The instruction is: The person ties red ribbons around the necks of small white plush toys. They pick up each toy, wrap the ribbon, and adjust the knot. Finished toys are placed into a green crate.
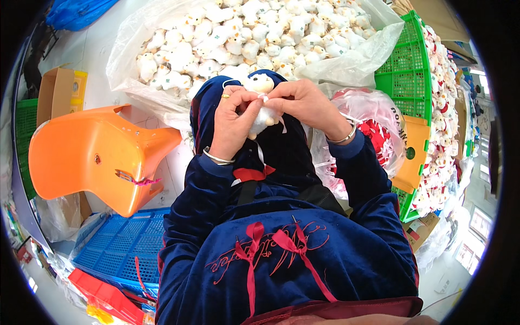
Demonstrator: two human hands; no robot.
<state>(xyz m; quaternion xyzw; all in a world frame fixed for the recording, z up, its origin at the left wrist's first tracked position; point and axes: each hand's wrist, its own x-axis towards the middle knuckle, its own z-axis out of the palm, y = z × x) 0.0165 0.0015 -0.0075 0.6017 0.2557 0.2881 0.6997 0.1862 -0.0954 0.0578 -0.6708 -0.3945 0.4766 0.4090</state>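
A small white plush toy (263, 118) with a cream head sits above my lap, between my two hands. At its neck is a thin white ribbon (263, 97). My left hand (234, 119) is closed, thumb and fingertips pinching the ribbon on one side. From the other side my right hand (309, 106) also pinches the ribbon, its fingertips almost touching the left ones. One ribbon end hangs down beside the toy's body. Lower on my lap lies a red fabric piece (253, 174) with a white strip rising from it. The exact knot is hidden by my fingers.
A large clear plastic bag (127, 59) heaped with similar white plush toys lies ahead. On the right, a clear bag (398, 116) holds red and white pieces beside a green crate (403, 70). An orange stool (81, 157) carries small snips (125, 176); a blue crate (122, 244) stands nearer.
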